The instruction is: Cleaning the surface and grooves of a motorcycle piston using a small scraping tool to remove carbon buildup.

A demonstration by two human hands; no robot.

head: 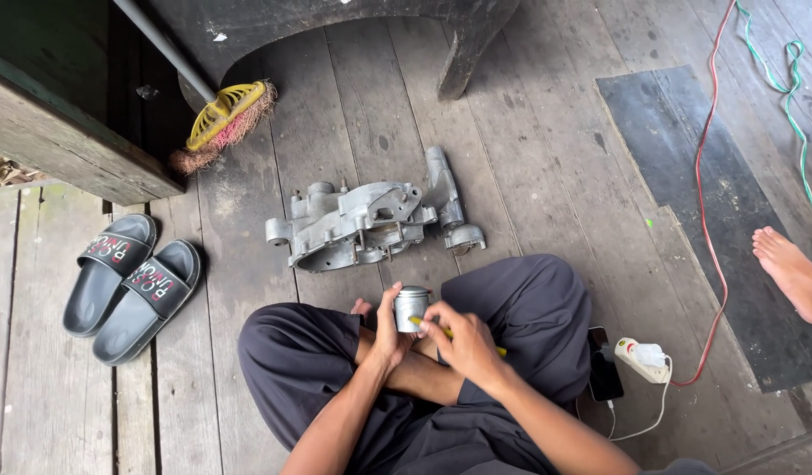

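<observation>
Grey metal piston [412, 307] held upright over the crossed legs, left hand [390, 332] clasping its side, right hand [458, 341] gripping a yellow-handled tool [450, 333] against it; best worked steadily, piston gripped firm, engine casing [371, 224] lying near.

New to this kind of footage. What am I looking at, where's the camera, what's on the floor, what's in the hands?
There is no machine here: a person sits cross-legged on a grey wooden plank floor, filmed from a camera on their own head looking down. The left hand grips a small silver metal cylinder. The right hand holds a thin yellow-handled tool against it. In front lies a grey cast-metal engine casing. Left are dark grey slide sandals and a yellow-headed broom. Right are a black phone, a white power strip, red and green cables, and another person's bare foot.
</observation>
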